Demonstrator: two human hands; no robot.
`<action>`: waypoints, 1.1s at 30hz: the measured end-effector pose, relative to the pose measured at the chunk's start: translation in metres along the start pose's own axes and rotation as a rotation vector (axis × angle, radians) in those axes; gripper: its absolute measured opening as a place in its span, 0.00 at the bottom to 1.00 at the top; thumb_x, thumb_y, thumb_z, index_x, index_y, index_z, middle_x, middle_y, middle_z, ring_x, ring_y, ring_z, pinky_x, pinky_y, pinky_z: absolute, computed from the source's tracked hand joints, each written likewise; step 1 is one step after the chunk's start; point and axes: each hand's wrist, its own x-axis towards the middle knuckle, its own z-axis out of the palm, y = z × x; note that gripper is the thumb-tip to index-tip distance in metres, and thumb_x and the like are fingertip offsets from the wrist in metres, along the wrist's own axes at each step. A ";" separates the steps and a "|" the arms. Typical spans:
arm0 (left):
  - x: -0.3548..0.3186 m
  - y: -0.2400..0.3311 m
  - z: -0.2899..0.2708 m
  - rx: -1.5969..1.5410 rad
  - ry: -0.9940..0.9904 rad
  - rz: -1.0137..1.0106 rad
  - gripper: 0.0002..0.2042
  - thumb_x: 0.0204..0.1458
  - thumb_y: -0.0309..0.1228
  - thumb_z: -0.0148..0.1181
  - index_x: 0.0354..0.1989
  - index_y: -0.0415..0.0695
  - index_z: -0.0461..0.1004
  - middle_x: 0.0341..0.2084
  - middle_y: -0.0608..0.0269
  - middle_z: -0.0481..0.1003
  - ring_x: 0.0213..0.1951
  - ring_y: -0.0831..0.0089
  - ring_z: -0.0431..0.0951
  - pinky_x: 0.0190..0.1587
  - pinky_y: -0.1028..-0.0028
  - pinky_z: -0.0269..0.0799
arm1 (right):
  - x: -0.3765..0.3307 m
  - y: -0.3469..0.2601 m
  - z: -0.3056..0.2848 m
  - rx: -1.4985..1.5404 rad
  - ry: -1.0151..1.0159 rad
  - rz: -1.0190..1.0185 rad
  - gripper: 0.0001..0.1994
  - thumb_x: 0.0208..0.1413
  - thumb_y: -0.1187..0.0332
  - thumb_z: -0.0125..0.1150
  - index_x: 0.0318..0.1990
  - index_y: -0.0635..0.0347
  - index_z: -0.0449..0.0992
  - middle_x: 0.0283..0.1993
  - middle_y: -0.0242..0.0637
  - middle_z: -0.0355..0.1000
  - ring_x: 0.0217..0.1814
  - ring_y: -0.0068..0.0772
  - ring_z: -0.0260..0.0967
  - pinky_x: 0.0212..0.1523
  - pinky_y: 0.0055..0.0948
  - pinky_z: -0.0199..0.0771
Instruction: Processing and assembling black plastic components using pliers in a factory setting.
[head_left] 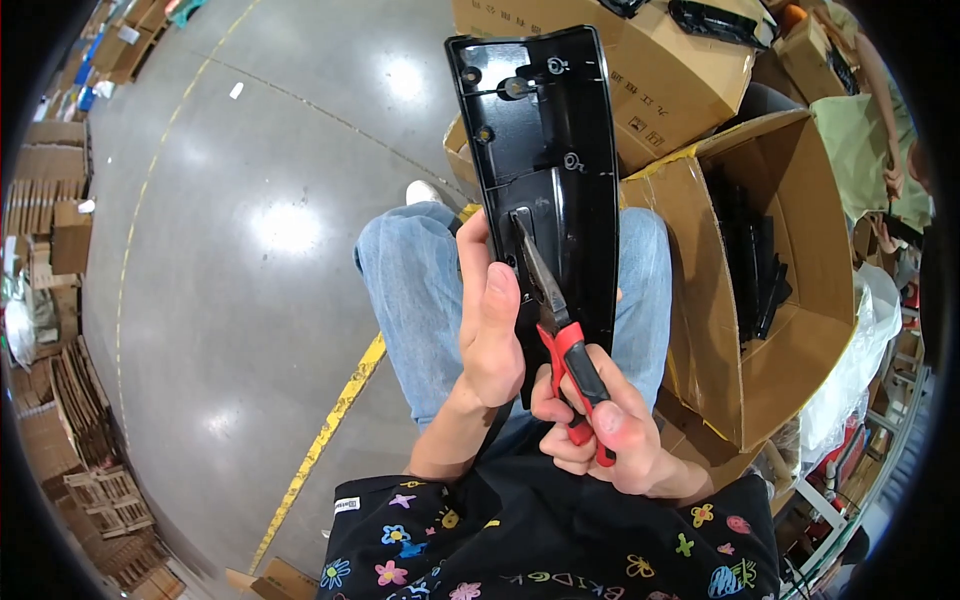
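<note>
A long glossy black plastic panel [545,150] stands upright over my lap, its inner side with screw bosses facing me. My left hand [490,320] grips its lower left edge, thumb up along the side. My right hand [600,430] is closed around the red-and-black handles of needle-nose pliers [555,320]. The pliers' jaws reach up to a small slot in the middle of the panel. My jeans-covered legs [410,280] are behind the panel.
An open cardboard box [760,300] with more black plastic parts stands at my right. Another large cardboard box [640,70] sits beyond the panel. Stacks of flattened cardboard [60,220] line the left edge. A yellow floor line [330,430] runs diagonally across the grey concrete.
</note>
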 end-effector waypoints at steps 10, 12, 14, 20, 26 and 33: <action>0.019 0.026 -0.039 -0.127 0.033 0.192 0.29 0.60 0.50 0.43 0.61 0.42 0.45 0.47 0.42 0.68 0.39 0.54 0.78 0.38 0.61 0.78 | -0.028 0.002 -0.008 -0.138 -0.086 0.059 0.20 0.56 0.57 0.57 0.43 0.61 0.56 0.36 0.37 0.54 0.22 0.15 0.46 0.21 0.17 0.46; 0.014 0.024 -0.046 -0.112 -0.023 0.152 0.30 0.60 0.50 0.44 0.60 0.42 0.46 0.48 0.42 0.67 0.39 0.55 0.78 0.38 0.62 0.78 | -0.023 0.005 -0.013 -0.082 -0.137 0.060 0.22 0.53 0.59 0.63 0.43 0.62 0.58 0.37 0.33 0.56 0.24 0.14 0.47 0.23 0.17 0.47; 0.010 0.014 -0.045 -0.148 -0.128 0.091 0.31 0.58 0.52 0.45 0.60 0.42 0.46 0.49 0.41 0.66 0.39 0.57 0.78 0.40 0.62 0.78 | -0.014 0.007 -0.011 -0.042 -0.172 -0.040 0.24 0.52 0.57 0.64 0.44 0.62 0.58 0.37 0.34 0.56 0.24 0.14 0.47 0.23 0.16 0.47; -0.008 0.013 -0.018 0.100 -0.041 -0.015 0.44 0.51 0.67 0.34 0.58 0.34 0.58 0.37 0.47 0.73 0.35 0.64 0.76 0.35 0.70 0.74 | -0.002 0.012 -0.004 -0.009 -0.237 -0.166 0.30 0.49 0.52 0.66 0.46 0.62 0.55 0.40 0.42 0.56 0.22 0.14 0.44 0.21 0.16 0.46; -0.011 0.008 -0.028 0.147 -0.063 0.018 0.45 0.49 0.67 0.41 0.58 0.32 0.57 0.36 0.46 0.73 0.33 0.61 0.77 0.33 0.68 0.75 | -0.004 0.015 -0.001 0.079 -0.206 -0.181 0.30 0.51 0.52 0.64 0.46 0.65 0.54 0.41 0.46 0.55 0.21 0.14 0.44 0.20 0.16 0.46; -0.011 0.009 -0.032 0.217 -0.025 0.106 0.43 0.50 0.63 0.47 0.59 0.32 0.55 0.38 0.42 0.72 0.33 0.57 0.78 0.31 0.66 0.78 | -0.008 0.005 0.002 0.024 -0.146 -0.149 0.25 0.55 0.53 0.58 0.43 0.63 0.54 0.39 0.45 0.56 0.21 0.14 0.44 0.20 0.16 0.47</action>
